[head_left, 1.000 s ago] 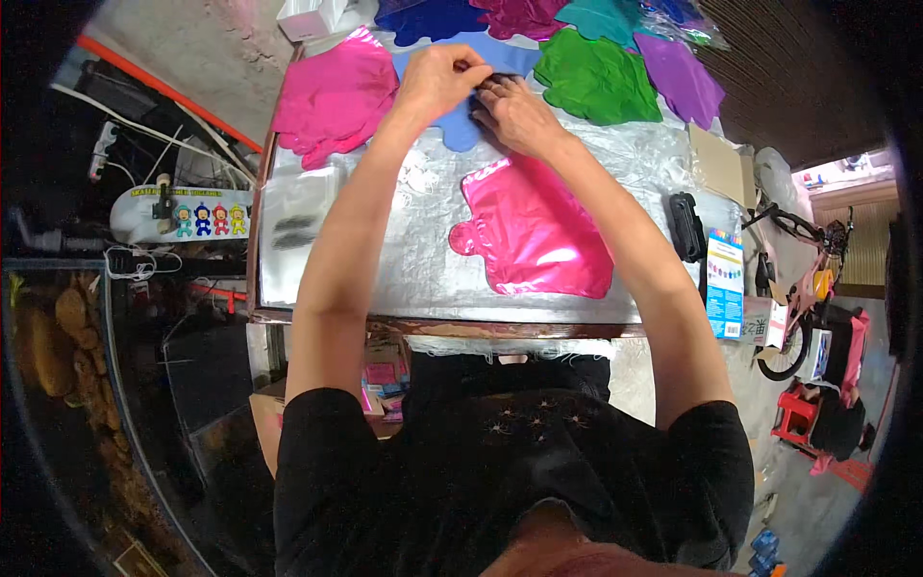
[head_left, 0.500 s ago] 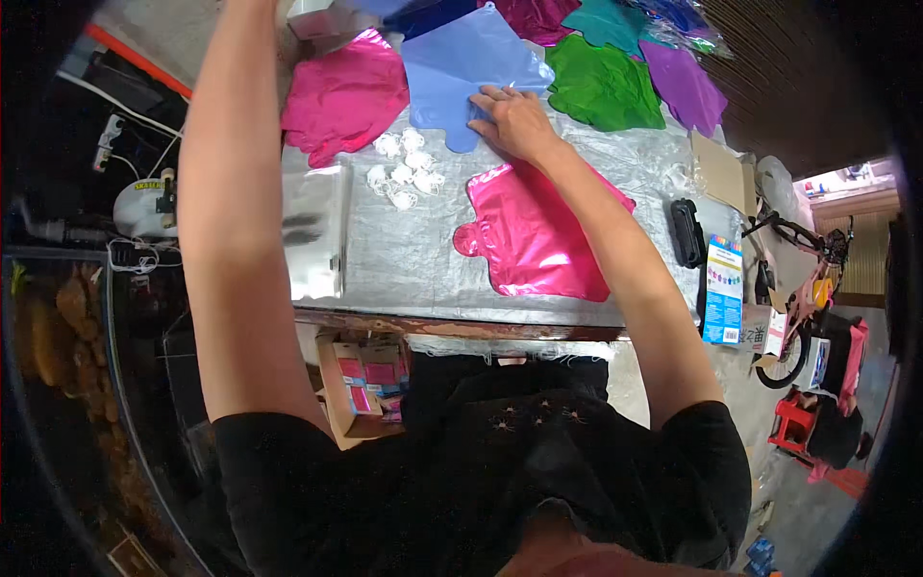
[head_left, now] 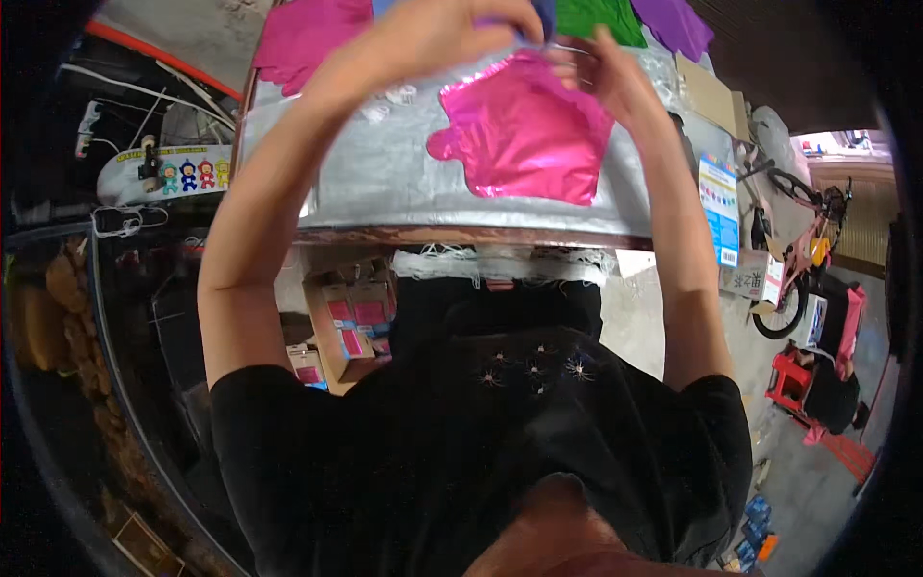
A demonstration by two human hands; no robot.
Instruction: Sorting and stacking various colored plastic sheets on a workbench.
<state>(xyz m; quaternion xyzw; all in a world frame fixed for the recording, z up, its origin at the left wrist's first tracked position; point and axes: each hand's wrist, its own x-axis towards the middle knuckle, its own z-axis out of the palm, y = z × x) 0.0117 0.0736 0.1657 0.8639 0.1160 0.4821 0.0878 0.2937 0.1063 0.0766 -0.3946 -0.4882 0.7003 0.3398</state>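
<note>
My left hand [head_left: 457,34] is at the top of the view, its fingers curled over a dark blue foil piece [head_left: 541,17], partly hidden and blurred. Facing it, my right hand [head_left: 615,77] has thumb and fingers apart near that piece's edge, with nothing clearly held. Below both hands lies a flat, shiny pink foil piece [head_left: 529,135] with a rounded tab on its left, like an uninflated balloon. Another pink foil piece [head_left: 303,43] is at far left, partly behind my left forearm. White string bundles [head_left: 399,94] are mostly hidden by that arm.
Silvery sheeting [head_left: 375,173] covers the table. Green foil [head_left: 601,21] and purple foil [head_left: 678,27] lie at far right. A blue-and-white package [head_left: 718,207] and a pink bicycle [head_left: 803,245] are right of the table. An open carton [head_left: 327,332] of small packs sits below its front edge.
My left hand has come back from beyond the top edge with the dark blue foil. My right hand has left the light blue foil and moved right. The view has tilted toward me.
</note>
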